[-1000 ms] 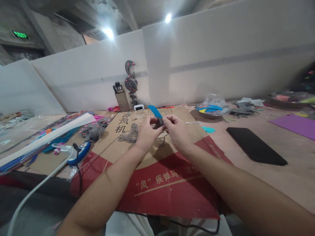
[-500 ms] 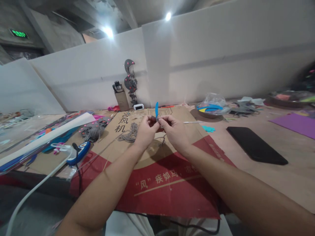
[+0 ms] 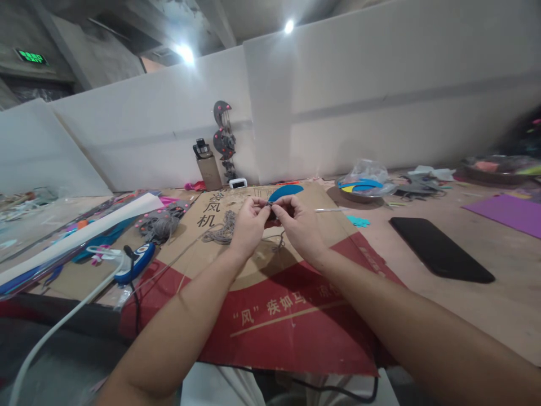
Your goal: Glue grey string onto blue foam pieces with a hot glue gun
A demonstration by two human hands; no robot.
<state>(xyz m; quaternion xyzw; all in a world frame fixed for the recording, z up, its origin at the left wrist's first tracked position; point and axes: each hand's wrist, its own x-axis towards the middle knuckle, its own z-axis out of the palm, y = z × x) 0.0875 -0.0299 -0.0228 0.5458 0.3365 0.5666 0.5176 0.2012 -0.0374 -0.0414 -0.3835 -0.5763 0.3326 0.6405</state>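
My left hand (image 3: 249, 224) and my right hand (image 3: 301, 225) meet fingertip to fingertip above a cardboard sheet, both closed in a pinch. Between them is the near end of a blue curved flat piece (image 3: 287, 190), whose broad face fans out to the right behind my right fingers. Something small and dark grey, like cord, shows at the fingertips; how it joins the blue piece is hidden. A loose coil of grey cord (image 3: 220, 231) lies beside my left hand. A strand of cord (image 3: 276, 242) hangs or lies just below my hands.
The printed cardboard sheet (image 3: 253, 282) covers the table before me. To the right are a black phone (image 3: 439, 248) and a dish (image 3: 362, 197) holding blue and yellow pieces. A bottle (image 3: 208, 169) stands at the back; a blue-and-white power strip (image 3: 135, 265) lies left.
The blue piece, edge-on and upright before, has turned so its broad curved face shows and leans right. My hands have stayed in nearly the same place.
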